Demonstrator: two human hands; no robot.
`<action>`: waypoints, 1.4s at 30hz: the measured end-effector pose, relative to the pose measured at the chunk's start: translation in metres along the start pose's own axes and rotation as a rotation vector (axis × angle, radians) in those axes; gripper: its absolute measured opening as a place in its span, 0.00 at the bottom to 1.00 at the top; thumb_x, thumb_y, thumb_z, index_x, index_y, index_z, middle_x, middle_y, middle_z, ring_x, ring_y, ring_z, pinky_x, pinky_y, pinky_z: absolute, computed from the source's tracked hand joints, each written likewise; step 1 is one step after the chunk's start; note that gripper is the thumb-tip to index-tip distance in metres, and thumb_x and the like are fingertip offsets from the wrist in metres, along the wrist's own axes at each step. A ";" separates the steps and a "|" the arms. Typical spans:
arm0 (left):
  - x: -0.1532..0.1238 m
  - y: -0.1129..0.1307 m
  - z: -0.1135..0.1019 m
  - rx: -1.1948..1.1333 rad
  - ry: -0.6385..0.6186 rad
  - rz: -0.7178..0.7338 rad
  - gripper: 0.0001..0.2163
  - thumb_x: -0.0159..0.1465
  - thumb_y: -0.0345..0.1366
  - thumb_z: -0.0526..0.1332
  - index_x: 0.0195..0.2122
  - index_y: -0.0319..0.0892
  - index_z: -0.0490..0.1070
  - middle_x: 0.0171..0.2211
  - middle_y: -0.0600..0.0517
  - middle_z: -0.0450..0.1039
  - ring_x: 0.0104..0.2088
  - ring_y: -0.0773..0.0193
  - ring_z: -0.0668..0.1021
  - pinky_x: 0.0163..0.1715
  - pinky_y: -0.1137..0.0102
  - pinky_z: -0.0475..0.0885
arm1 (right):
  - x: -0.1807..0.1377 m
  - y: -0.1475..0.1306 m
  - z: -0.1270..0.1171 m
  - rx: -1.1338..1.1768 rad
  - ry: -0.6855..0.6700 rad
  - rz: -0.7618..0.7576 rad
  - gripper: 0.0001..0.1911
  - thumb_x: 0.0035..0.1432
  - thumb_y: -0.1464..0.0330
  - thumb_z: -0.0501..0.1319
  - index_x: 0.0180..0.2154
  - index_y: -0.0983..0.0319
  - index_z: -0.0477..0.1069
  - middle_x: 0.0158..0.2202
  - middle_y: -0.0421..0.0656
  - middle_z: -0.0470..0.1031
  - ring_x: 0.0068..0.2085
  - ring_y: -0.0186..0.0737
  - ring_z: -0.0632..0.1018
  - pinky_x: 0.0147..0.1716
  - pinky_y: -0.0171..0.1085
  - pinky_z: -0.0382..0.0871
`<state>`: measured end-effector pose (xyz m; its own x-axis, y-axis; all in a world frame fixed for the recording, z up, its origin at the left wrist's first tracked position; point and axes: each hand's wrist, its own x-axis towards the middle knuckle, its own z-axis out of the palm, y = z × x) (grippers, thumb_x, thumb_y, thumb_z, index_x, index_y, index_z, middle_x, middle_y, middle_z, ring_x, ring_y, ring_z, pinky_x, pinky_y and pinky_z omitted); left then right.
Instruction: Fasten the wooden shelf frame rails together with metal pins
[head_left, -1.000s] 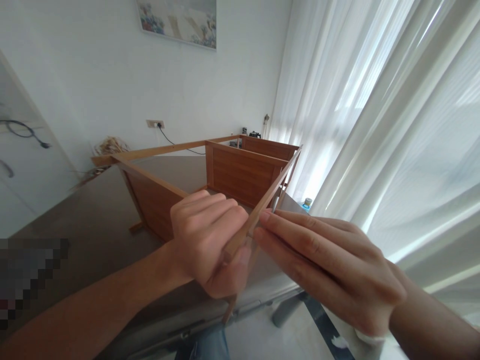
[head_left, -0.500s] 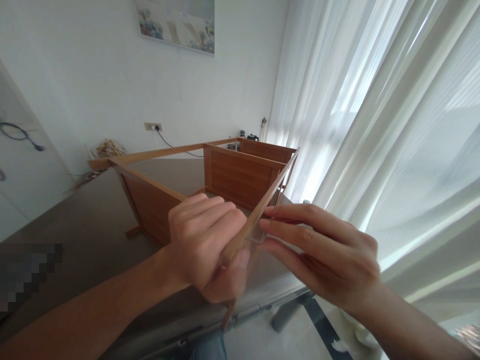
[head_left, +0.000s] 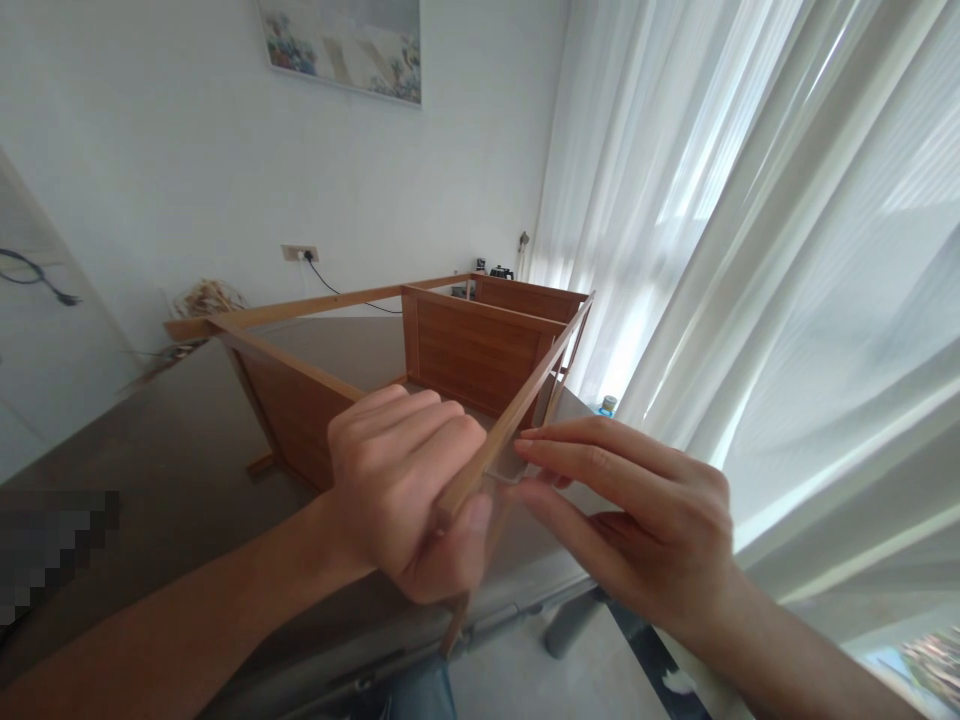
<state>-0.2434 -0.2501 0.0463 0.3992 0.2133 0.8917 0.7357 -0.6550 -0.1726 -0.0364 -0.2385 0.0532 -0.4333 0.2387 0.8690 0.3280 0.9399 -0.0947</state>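
Note:
A wooden shelf frame [head_left: 517, 405] with reddish-brown panels [head_left: 472, 350] lies on the table. My left hand [head_left: 409, 490] is wrapped around the near end of its right-hand rail, thumb underneath. At the rail's outer side, my right hand [head_left: 637, 510] pinches a thin bent hex key [head_left: 504, 479] between thumb and fingertips. One end of the key meets the rail close to my left hand; whatever it sits in is too small to see. The key's other end is hidden by my right fingers.
The grey-brown table [head_left: 172, 430] carries the frame, its edge running below my hands. White curtains [head_left: 675, 200] hang at the right. A bottle [head_left: 607, 405] shows behind my right hand, and a black pot [head_left: 501, 271] stands at the back.
My right hand has shifted slightly left and down, its fingers a little turned around the hex key. My left hand keeps its grip on the rail; the whole view has moved slightly.

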 end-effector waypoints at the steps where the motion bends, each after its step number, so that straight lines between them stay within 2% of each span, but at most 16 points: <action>1: 0.000 0.000 0.000 -0.002 0.002 0.001 0.11 0.58 0.37 0.53 0.23 0.41 0.70 0.17 0.47 0.66 0.19 0.57 0.66 0.23 0.59 0.54 | 0.000 0.000 0.000 0.001 -0.002 0.004 0.05 0.61 0.71 0.70 0.40 0.66 0.81 0.39 0.46 0.83 0.34 0.33 0.83 0.27 0.29 0.75; 5: -0.002 0.000 -0.001 -0.003 -0.004 -0.006 0.10 0.58 0.37 0.53 0.23 0.41 0.70 0.17 0.48 0.66 0.18 0.57 0.66 0.23 0.59 0.54 | -0.002 0.000 0.003 0.015 -0.010 0.014 0.05 0.61 0.72 0.69 0.40 0.67 0.80 0.38 0.45 0.83 0.32 0.31 0.82 0.26 0.29 0.73; 10: -0.001 0.000 -0.001 0.004 -0.007 -0.001 0.10 0.57 0.37 0.53 0.23 0.42 0.70 0.17 0.48 0.65 0.18 0.57 0.65 0.23 0.59 0.55 | -0.005 -0.002 0.006 -0.029 -0.015 -0.035 0.08 0.62 0.73 0.69 0.44 0.66 0.79 0.40 0.44 0.83 0.36 0.31 0.82 0.32 0.29 0.75; 13: 0.000 0.000 0.000 0.009 -0.005 -0.001 0.09 0.57 0.37 0.53 0.23 0.43 0.69 0.17 0.49 0.65 0.18 0.57 0.65 0.23 0.59 0.55 | -0.006 -0.002 0.006 -0.055 -0.013 -0.040 0.08 0.62 0.73 0.69 0.44 0.65 0.79 0.39 0.42 0.83 0.36 0.30 0.82 0.31 0.28 0.75; 19: 0.000 0.000 -0.001 0.002 -0.010 -0.002 0.09 0.57 0.37 0.53 0.24 0.44 0.68 0.17 0.49 0.65 0.19 0.57 0.65 0.23 0.60 0.55 | -0.010 0.002 0.005 -0.031 -0.048 -0.090 0.11 0.64 0.77 0.63 0.48 0.66 0.78 0.43 0.46 0.82 0.39 0.34 0.83 0.33 0.29 0.78; 23: -0.001 -0.001 -0.001 0.007 -0.015 0.000 0.08 0.58 0.38 0.52 0.25 0.44 0.67 0.18 0.49 0.66 0.19 0.58 0.65 0.23 0.60 0.55 | -0.010 0.005 0.002 -0.038 -0.063 -0.168 0.16 0.64 0.80 0.59 0.51 0.66 0.77 0.47 0.48 0.82 0.44 0.37 0.84 0.39 0.31 0.81; 33: -0.001 0.000 0.000 0.010 -0.008 -0.009 0.08 0.58 0.38 0.52 0.25 0.46 0.66 0.17 0.50 0.66 0.19 0.58 0.65 0.23 0.60 0.56 | -0.008 0.010 -0.010 -0.104 -0.088 -0.270 0.14 0.66 0.79 0.59 0.50 0.69 0.79 0.47 0.54 0.82 0.47 0.43 0.84 0.41 0.36 0.84; 38: -0.001 -0.001 -0.001 0.024 -0.004 0.008 0.08 0.58 0.38 0.52 0.24 0.46 0.65 0.17 0.51 0.65 0.19 0.58 0.67 0.23 0.60 0.57 | -0.004 0.010 -0.012 -0.153 -0.076 -0.355 0.13 0.67 0.78 0.58 0.48 0.68 0.79 0.47 0.54 0.82 0.49 0.45 0.84 0.44 0.38 0.85; 42: -0.002 -0.002 -0.001 0.030 -0.001 0.013 0.07 0.58 0.39 0.53 0.24 0.46 0.65 0.18 0.50 0.66 0.20 0.58 0.67 0.24 0.60 0.58 | 0.002 0.008 -0.014 -0.212 -0.118 -0.398 0.12 0.67 0.77 0.59 0.47 0.67 0.79 0.47 0.54 0.83 0.50 0.46 0.84 0.48 0.40 0.85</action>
<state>-0.2460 -0.2498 0.0455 0.4089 0.2055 0.8891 0.7465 -0.6358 -0.1963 -0.0230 -0.2343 0.0612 -0.6486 -0.0933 0.7554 0.2754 0.8965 0.3472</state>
